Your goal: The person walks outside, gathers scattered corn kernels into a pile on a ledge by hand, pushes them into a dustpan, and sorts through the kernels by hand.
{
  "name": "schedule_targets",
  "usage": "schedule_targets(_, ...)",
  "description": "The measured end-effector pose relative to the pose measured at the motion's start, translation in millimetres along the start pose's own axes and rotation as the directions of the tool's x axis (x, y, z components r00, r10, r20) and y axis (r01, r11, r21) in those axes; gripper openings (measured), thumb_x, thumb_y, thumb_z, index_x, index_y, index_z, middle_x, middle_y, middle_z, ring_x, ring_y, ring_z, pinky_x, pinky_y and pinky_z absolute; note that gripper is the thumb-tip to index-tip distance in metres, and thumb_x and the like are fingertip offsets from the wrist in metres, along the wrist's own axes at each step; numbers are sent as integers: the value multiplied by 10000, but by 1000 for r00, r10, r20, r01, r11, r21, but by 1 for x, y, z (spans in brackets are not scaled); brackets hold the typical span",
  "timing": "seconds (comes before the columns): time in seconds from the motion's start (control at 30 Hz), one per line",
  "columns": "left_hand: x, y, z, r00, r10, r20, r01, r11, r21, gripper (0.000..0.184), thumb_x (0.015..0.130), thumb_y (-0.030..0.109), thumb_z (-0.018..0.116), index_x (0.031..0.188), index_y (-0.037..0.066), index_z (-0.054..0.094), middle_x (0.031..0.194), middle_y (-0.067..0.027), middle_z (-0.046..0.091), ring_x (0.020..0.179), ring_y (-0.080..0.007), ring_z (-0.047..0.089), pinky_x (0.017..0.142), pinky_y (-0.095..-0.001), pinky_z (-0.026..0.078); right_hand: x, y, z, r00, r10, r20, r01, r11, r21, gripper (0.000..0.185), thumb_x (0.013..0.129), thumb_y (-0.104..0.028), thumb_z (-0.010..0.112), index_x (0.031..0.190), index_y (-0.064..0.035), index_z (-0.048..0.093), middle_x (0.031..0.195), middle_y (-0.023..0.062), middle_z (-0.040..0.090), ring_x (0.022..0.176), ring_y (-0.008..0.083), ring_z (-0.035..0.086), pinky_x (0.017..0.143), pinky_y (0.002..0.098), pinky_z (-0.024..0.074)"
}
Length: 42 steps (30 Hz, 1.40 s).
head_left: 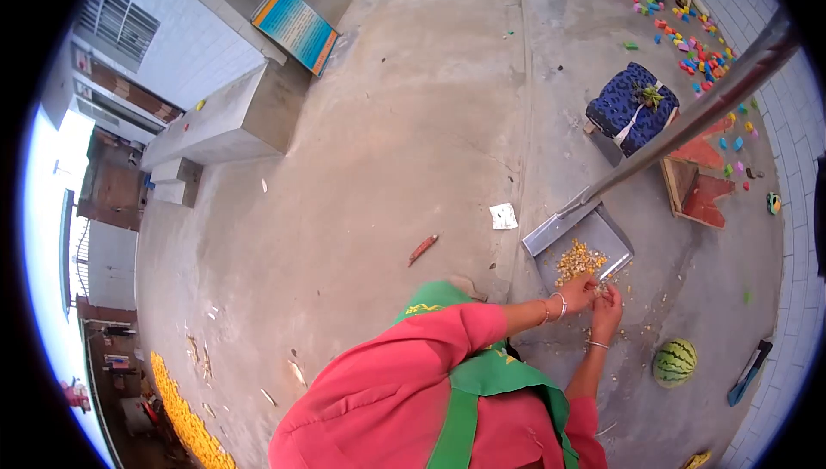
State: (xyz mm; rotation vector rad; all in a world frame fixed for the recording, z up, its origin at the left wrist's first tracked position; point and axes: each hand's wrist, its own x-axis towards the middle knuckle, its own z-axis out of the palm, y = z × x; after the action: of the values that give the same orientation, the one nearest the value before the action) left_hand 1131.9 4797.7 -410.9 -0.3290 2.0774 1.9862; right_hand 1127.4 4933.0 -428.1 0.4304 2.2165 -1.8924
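A metal dustpan with a long metal handle lies on the concrete, holding yellow and pale corn kernels. My left hand, a bracelet and bangle at its wrist, is at the pan's near edge with its fingers pinched together. Close beside it, my right hand is also closed, fingertips nearly meeting those of the left. Whatever lies between the fingers is too small to make out. More loose kernels and bits are scattered on the ground around my right hand.
A watermelon sits to the right, near a dark-handled tool. Beyond the pan are a blue patterned cushion, a red wooden stool and colourful blocks. A corn cob and white paper lie left.
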Motion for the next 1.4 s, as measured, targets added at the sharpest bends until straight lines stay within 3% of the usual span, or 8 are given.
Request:
schedule_targets(0.13, 0, 23, -35, 993, -115, -7, 110, 967, -228, 211, 859, 140, 546, 1027, 12, 541, 932, -78, 611, 852, -151, 594, 735, -279, 488, 15, -34, 35, 972, -231, -39, 227, 970, -83, 341, 844, -44, 541, 1177, 22, 502, 1072, 122, 557, 850, 153, 584, 725, 253, 481)
schedule_targets(0.2, -14, 44, -57, 966, -247, 76, 244, 777, -581, 191, 910, 160, 503, 1043, 23, 523, 965, -63, 595, 855, -129, 585, 750, -265, 494, 6, -65, 56, 968, -226, -104, 237, 965, 108, 294, 868, -51, 528, 1150, 32, 508, 1036, 105, 563, 851, 116, 559, 722, 241, 469)
schedule_targets(0.33, -56, 68, -114, 974, -225, 10, 146, 600, -787, 212, 934, 201, 483, 1062, 34, 506, 1003, -67, 573, 901, -137, 571, 796, -280, 494, -41, -126, 111, 981, -190, -30, 192, 969, 157, 256, 895, -74, 516, 1129, 29, 517, 1027, 95, 567, 840, 105, 542, 708, 247, 459)
schedule_targets(0.43, -98, 62, -170, 987, -106, -121, -87, 275, -957, 242, 940, 242, 462, 1067, 40, 504, 1040, -78, 552, 993, -166, 537, 887, -307, 461, -78, -142, 165, 972, -208, 111, 165, 935, 314, 242, 905, -86, 509, 1131, 1, 517, 1048, 81, 564, 828, 105, 535, 695, 247, 451)
schedule_targets(0.67, -231, 66, -315, 820, -75, -567, -572, -78, -817, 268, 932, 291, 473, 1023, 45, 532, 1039, -75, 563, 1015, -193, 523, 927, -338, 428, -206, -193, 324, 788, -229, 572, -137, 840, 526, 346, 953, -209, 439, 1242, -19, 431, 1185, 97, 508, 978, 151, 516, 824, 298, 439)
schedule_targets(0.87, -376, 41, -383, 586, -122, -801, -811, -89, -579, 269, 923, 301, 493, 1008, 52, 547, 1018, -69, 574, 996, -194, 526, 908, -347, 431, -327, -203, 403, 534, -250, 808, -318, 825, 466, 348, 962, -232, 405, 1239, -22, 436, 1184, 101, 510, 992, 167, 518, 820, 302, 444)
schedule_targets(1.17, -492, -4, -402, 468, -249, -848, -884, -143, -446, 238, 911, 290, 514, 955, 62, 565, 979, -60, 588, 974, -198, 534, 887, -347, 440, -429, -164, 437, 394, -111, 912, -400, 873, 279, 323, 949, -192, 431, 1217, -12, 448, 1140, 101, 529, 933, 158, 539, 758, 303, 466)
schedule_targets(1.4, -493, 7, -413, 511, -181, -840, -856, -200, -477, 235, 911, 285, 514, 956, 60, 563, 979, -61, 591, 964, -200, 540, 885, -350, 442, -446, -178, 436, 405, -128, 905, -325, 905, 273, 277, 936, -145, 447, 1173, -3, 469, 1079, 100, 545, 886, 144, 545, 719, 283, 474)
